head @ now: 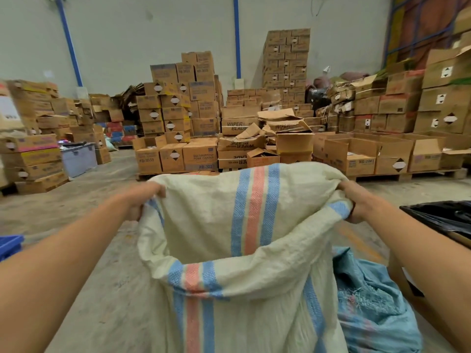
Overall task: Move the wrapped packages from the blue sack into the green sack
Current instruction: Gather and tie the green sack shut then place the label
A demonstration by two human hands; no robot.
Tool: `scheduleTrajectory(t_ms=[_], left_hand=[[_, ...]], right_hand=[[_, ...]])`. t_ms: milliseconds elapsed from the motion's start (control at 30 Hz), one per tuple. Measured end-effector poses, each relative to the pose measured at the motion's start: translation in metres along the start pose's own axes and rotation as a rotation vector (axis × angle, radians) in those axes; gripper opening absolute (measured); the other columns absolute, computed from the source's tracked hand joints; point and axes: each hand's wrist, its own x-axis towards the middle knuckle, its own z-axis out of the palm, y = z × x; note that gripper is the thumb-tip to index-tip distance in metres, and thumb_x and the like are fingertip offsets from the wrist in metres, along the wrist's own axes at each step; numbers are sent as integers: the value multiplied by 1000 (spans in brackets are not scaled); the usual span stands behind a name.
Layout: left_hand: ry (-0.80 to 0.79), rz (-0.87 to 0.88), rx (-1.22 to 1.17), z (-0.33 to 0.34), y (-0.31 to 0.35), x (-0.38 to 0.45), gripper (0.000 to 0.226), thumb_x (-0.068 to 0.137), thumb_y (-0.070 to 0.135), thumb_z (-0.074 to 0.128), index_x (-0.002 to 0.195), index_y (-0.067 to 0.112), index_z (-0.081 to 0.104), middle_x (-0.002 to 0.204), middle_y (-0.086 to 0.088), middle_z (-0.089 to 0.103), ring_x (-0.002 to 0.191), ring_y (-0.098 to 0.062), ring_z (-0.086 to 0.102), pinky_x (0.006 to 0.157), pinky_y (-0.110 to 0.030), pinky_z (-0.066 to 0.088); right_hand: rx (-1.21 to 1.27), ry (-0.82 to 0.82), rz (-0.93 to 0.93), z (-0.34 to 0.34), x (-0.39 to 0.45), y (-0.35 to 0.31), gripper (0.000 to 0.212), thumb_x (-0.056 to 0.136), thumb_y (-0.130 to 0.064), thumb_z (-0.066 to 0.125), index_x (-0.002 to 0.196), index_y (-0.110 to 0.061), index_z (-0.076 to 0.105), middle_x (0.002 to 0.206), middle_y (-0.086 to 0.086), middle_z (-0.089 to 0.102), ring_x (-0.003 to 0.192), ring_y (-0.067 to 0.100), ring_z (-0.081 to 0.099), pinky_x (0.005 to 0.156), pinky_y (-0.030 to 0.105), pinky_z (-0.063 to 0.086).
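Observation:
A pale green woven sack (pixel 216 220) with blue and red stripes stands upright in front of me, its mouth held wide. My left hand (pixel 145 197) grips the left side of its rim. My right hand (pixel 354 200) grips the right side. The blue sack (pixel 369 301) lies slumped on the floor just right of the green sack, partly behind my right forearm. No wrapped package shows; the inside of both sacks is hidden.
Pallets of stacked cardboard boxes (pixel 178 154) fill the far side of the concrete floor. A black plastic-lined bin (pixel 443 217) sits at the right edge. A blue crate (pixel 10 244) pokes in at the left, and a grey tote (pixel 79 159) stands further back.

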Motion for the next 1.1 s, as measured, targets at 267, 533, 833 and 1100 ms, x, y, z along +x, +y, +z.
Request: scheduleTrajectory(t_ms=[267, 533, 833, 1100], left_hand=[[333, 342, 505, 6, 31, 12, 22, 80, 2, 67, 100, 10, 61, 95, -10, 59, 85, -25, 57, 67, -38, 51], [213, 163, 345, 14, 22, 38, 60, 74, 23, 70, 128, 15, 45, 112, -14, 61, 91, -32, 65, 59, -39, 59], [-62, 97, -561, 55, 27, -7, 15, 80, 22, 53, 89, 13, 61, 76, -6, 64, 63, -24, 60, 59, -31, 48], [-140, 133, -736, 57, 10, -21, 53, 79, 31, 56, 125, 6, 59, 114, -15, 66, 100, -30, 65, 81, -42, 53]], right_hand=[[-431, -4, -528, 28, -18, -32, 19, 90, 3, 59, 99, -13, 56, 89, 10, 57, 68, 19, 52, 47, 29, 45], [-1128, 252, -278, 10, -1, -12, 65, 92, -52, 60, 133, -3, 50, 100, 19, 65, 59, 26, 72, 52, 34, 59], [-460, -380, 367, 34, 32, 129, 100, 82, -54, 70, 157, -19, 13, 156, 25, 24, 135, 46, 40, 80, 65, 53], [-228, -234, 365, 90, 55, 152, 26, 92, -16, 65, 114, -8, 52, 93, 10, 59, 81, 25, 56, 88, 42, 48]])
